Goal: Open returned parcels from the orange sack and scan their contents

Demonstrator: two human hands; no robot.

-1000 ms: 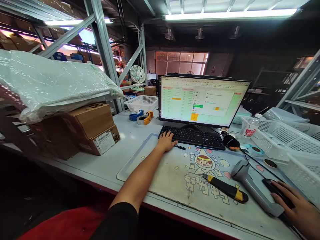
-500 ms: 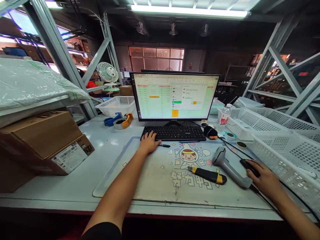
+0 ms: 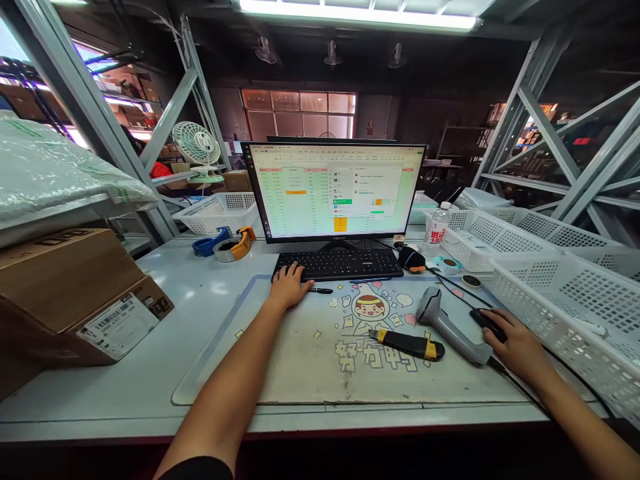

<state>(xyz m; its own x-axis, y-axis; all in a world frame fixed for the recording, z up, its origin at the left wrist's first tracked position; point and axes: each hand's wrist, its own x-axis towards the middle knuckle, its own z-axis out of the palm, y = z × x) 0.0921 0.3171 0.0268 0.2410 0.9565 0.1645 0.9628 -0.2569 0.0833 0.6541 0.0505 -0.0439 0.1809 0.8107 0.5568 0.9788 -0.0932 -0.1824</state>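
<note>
View swung right: left hand spread on keyboard, right hand gripping mouse; mat reads "努力".

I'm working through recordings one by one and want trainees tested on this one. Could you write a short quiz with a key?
1. True or false: the left hand rests at the left end of the keyboard.
2. Which lies nearer the right hand?
A) utility knife
B) barcode scanner
3. Fill in: the right hand partly covers the ____.

Key: 1. True. 2. B. 3. Mouse.
</note>
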